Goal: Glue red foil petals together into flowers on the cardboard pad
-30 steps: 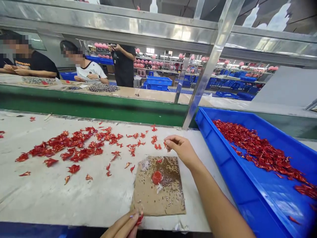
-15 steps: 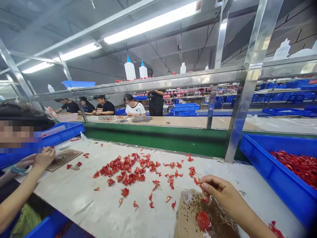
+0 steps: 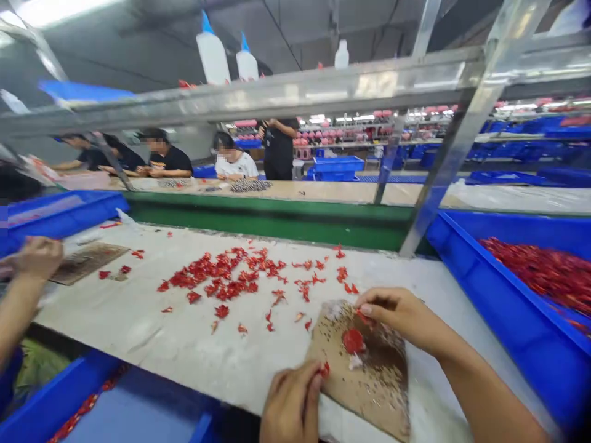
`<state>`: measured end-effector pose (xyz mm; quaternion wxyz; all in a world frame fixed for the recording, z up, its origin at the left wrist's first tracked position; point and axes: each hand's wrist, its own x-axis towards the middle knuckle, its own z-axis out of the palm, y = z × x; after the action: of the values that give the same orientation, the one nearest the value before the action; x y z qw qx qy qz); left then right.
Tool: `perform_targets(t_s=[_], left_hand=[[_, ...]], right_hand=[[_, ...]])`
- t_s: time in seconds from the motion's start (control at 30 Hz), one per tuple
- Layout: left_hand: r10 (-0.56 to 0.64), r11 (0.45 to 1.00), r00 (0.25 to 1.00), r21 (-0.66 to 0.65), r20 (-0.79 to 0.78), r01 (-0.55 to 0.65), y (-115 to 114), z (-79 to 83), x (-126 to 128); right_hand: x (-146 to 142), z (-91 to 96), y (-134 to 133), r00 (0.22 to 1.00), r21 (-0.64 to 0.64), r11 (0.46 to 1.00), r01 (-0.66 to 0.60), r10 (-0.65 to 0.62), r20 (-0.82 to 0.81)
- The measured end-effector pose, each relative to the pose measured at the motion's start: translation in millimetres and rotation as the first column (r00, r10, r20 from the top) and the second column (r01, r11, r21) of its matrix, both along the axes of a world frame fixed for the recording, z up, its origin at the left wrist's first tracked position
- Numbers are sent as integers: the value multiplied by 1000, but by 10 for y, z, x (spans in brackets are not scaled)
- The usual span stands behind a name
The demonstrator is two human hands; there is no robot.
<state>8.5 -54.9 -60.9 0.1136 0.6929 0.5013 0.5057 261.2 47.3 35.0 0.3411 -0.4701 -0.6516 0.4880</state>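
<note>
On the white table point(image 3: 138, 344), a speckled cardboard sheet point(image 3: 373, 394) lies under both hands: the left hand point(image 3: 292, 403) pinches a chili piece point(image 3: 325, 369) at its edge, the right hand point(image 3: 401, 317) (fingers together) another chili piece point(image 3: 364, 317).

Left hand point(image 3: 292, 403) back in view, pinching a red chili piece point(image 3: 325, 369) beside the cardboard sheet point(image 3: 383, 400)

VIEW: single head-worn camera | POSITION: above near edge of white work surface point(image 3: 138, 307) | FACING: forward and down across it | RANGE: close on left hand point(image 3: 292, 403) and right hand point(image 3: 397, 314); shelving racks point(image 3: 364, 132) distant beyond it
</note>
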Motion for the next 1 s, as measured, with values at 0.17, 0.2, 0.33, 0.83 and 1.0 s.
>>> perform_targets(t_s=[0.17,0.2,0.33,0.83,1.0], left_hand=[[239,924,918,-365,317,-115,240,439,-110],[290,913,849,-393,442,-107,311,516,-140],[301,926,517,-375,801,41,430,676,-227],[317,874,250,-384,915,299,242,798,-337],[291,893,223,-348,930,286,249,779,-374]], right_hand=[[42,151,-84,980,-47,980,-196,197,29],[40,157,-99,972,-46,972,-232,233,31],[-14,137,-145,959,-36,963,-268,270,85],[-99,36,-134,938,-16,997,-72,73,338],[-110,19,-144,929,-36,998,-53,62,365]])
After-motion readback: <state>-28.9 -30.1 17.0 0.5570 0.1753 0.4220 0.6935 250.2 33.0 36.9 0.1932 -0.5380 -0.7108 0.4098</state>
